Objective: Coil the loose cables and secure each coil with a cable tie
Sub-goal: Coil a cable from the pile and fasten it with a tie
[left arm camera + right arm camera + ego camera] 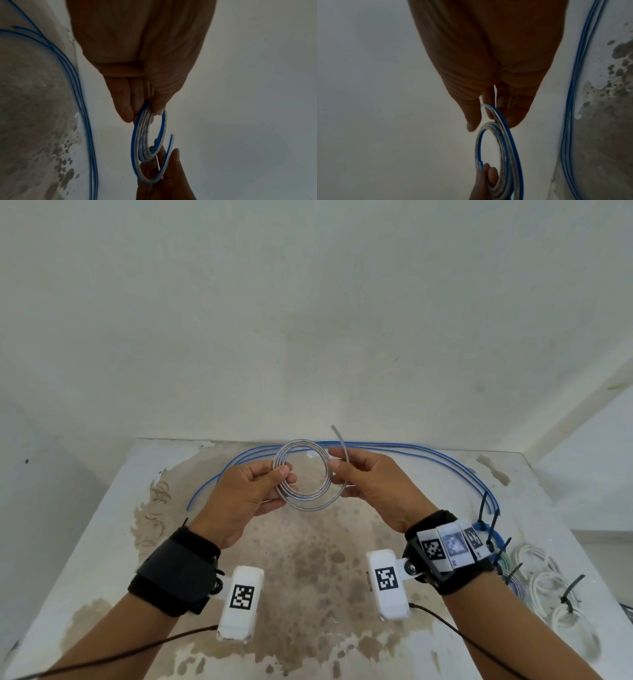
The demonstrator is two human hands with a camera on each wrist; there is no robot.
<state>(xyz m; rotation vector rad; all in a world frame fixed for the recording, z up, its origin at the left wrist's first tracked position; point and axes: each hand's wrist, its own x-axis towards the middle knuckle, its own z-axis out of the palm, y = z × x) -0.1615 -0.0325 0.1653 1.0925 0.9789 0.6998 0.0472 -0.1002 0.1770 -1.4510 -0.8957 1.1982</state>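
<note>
A clear, silvery cable with a blue stripe is wound into a small coil [303, 474] held in the air above the table. My left hand [270, 477] pinches the coil's left side between thumb and fingers; the same coil [145, 135] shows edge-on in the left wrist view. My right hand [339, 470] pinches the cable's loose tail [339, 436], which sticks up past the fingers, and the right wrist view shows that cable [498, 142] running between its fingertips. Long blue cables [394, 453] lie in loose arcs along the table's far edge.
The worn, stained table [308, 559] stands against a white wall. At the right edge lie tied white coils [548, 583] and several black cable ties [493, 522] sticking up from a blue bundle. Wrist camera leads trail toward me.
</note>
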